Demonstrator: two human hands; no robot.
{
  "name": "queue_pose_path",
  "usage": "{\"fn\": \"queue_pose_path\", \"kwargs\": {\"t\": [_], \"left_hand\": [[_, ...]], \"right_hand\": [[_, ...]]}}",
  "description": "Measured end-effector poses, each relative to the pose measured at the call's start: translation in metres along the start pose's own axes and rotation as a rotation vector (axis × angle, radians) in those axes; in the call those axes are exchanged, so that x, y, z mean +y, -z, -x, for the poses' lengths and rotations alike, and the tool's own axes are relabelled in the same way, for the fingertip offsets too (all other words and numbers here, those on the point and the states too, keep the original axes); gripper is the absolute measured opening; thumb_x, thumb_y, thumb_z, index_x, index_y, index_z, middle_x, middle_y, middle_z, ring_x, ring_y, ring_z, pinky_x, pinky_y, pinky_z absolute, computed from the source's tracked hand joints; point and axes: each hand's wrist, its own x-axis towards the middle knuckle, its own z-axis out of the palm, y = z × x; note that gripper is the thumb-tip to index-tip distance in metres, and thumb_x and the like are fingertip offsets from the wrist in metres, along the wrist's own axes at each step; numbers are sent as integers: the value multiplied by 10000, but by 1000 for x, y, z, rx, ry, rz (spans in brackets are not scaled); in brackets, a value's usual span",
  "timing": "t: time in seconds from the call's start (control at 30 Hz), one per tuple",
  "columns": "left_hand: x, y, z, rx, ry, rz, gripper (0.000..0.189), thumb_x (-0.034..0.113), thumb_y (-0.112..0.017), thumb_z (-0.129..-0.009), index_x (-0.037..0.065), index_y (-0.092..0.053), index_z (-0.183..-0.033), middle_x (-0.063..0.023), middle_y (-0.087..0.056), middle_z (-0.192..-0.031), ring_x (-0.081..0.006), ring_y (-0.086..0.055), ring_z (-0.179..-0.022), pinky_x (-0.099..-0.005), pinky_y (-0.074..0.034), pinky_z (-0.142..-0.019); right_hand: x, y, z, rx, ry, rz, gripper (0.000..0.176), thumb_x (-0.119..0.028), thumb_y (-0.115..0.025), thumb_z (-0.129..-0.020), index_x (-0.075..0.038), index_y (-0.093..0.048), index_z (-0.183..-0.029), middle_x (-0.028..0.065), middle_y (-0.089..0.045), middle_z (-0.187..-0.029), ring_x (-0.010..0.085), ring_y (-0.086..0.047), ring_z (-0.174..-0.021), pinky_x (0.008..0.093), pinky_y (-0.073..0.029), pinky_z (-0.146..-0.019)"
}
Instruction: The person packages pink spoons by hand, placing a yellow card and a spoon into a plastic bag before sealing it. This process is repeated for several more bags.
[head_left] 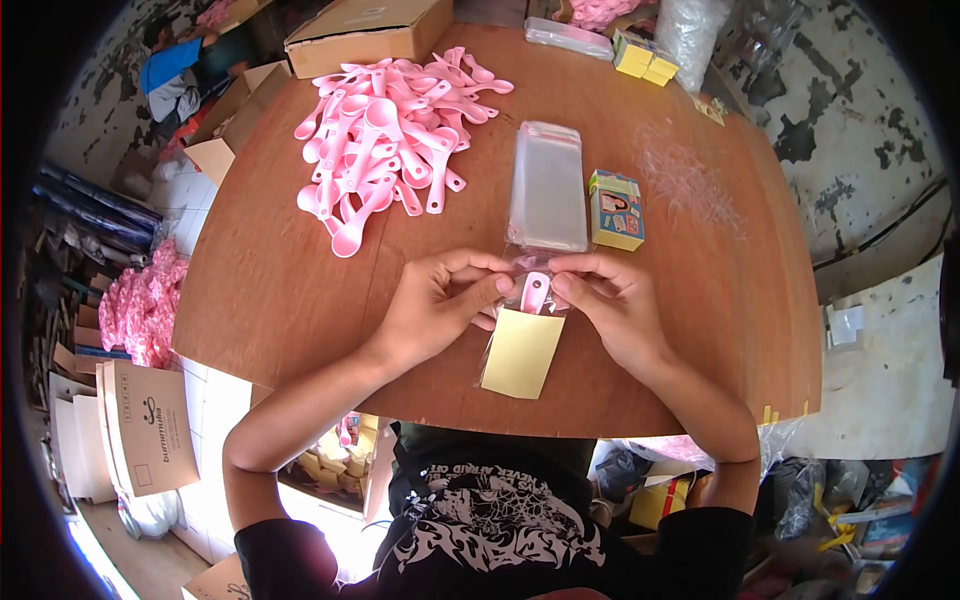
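Observation:
Near the front of the table, my left hand [432, 302] and my right hand [618, 312] pinch the two upper sides of a clear plastic bag [522, 264]. A yellow card [522, 353] shows through the bag. Above the card sticks the holed handle end of a pink spoon [536, 290]; the rest of the spoon is hidden behind the card. Just beyond my fingers lies a stack of clear plastic bags [547, 190]. Beside it, to the right, is a small pack of printed cards [616, 212] with yellow sides.
A heap of pink spoons [385, 130] covers the table's far left, before a cardboard box [370, 32]. Thin clear strips [690, 185] lie at right. More yellow packs [644, 60] and bags [568, 38] stand at the back. A person [180, 75] is at far left.

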Motion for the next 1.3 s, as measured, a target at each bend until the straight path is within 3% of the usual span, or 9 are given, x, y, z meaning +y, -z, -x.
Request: {"fn": "queue_pose_path", "kwargs": {"t": [0.13, 0.27, 0.37, 0.43, 0.57, 0.77, 1.1, 1.17, 1.3], "left_hand": [[-6, 1, 0, -62, -120, -1, 314, 73, -673, -908, -35, -580, -1188, -104, -700, -983, -124, -669, -868, -253, -569, -727], [-5, 1, 0, -121, -84, -76, 391, 33, -711, -868, -29, -556, -1221, -90, -692, -955, -102, -657, -851, -233, -547, -732], [-6, 3, -1, -117, -35, -89, 427, 15, -731, -844, -26, -551, -1229, -75, -682, -933, -90, -647, -840, -222, -540, -726], [-6, 4, -2, -126, 22, -34, 445, -31, -726, -828, -8, -540, -1231, -77, -674, -973, -108, -649, -901, -241, -544, -792], [-5, 3, 1, -197, 20, -142, 434, -11, -729, -831, -23, -555, -1229, -72, -678, -965, -90, -644, -870, -229, -544, -755], [-13, 0, -2, -249, 39, -165, 454, -38, -721, -823, -9, -549, -1242, -64, -677, -963, -100, -647, -888, -241, -536, -800], [-17, 0, 0, -284, -12, -89, 482, -7, -725, -837, -10, -511, -1269, -65, -660, -972, -107, -635, -885, -250, -522, -807], [-17, -2, -3, -193, -135, -33, 445, 41, -704, -874, -19, -506, -1269, -79, -650, -1017, -117, -631, -913, -257, -525, -829], [-5, -5, -10, -151, -112, 4, 423, 95, -687, -903, -25, -513, -1270, -113, -650, -1078, -138, -631, -985, -273, -523, -877]], "right_hand": [[-1, -2, 1, 25, 41, 58, 196, -49, -631, -932, 57, -643, -1096, 97, -676, -1034, 123, -648, -905, 255, -548, -773], [-1, 1, 0, 27, 48, 46, 186, -53, -616, -942, 57, -637, -1091, 92, -676, -1026, 123, -648, -919, 263, -547, -790], [-1, 0, 0, 55, 90, -21, 179, -71, -629, -937, 32, -634, -1083, 73, -666, -996, 113, -618, -832, 276, -527, -758], [-2, 0, 0, 67, 71, -49, 163, -66, -606, -952, 49, -619, -1067, 82, -668, -1000, 123, -642, -943, 267, -537, -816], [-6, 2, -3, 83, 77, -56, 151, -64, -608, -949, 45, -612, -1053, 84, -669, -1000, 123, -640, -943, 267, -534, -818], [-14, 2, -5, 63, 55, 5, 145, -103, -637, -936, 19, -620, -1013, 74, -675, -970, 111, -640, -925, 262, -527, -800], [-17, 8, -8, 134, 63, -74, 142, -127, -655, -927, 10, -639, -961, 34, -669, -849, 79, -594, -740, 235, -471, -675], [-17, 6, -7, 117, 23, -57, 146, -131, -657, -927, 10, -638, -961, 30, -667, -839, 76, -593, -733, 232, -471, -675], [-14, 1, -3, 39, -32, -62, 162, -149, -657, -932, 7, -637, -969, 39, -674, -848, 72, -611, -761, 228, -483, -677]]}}
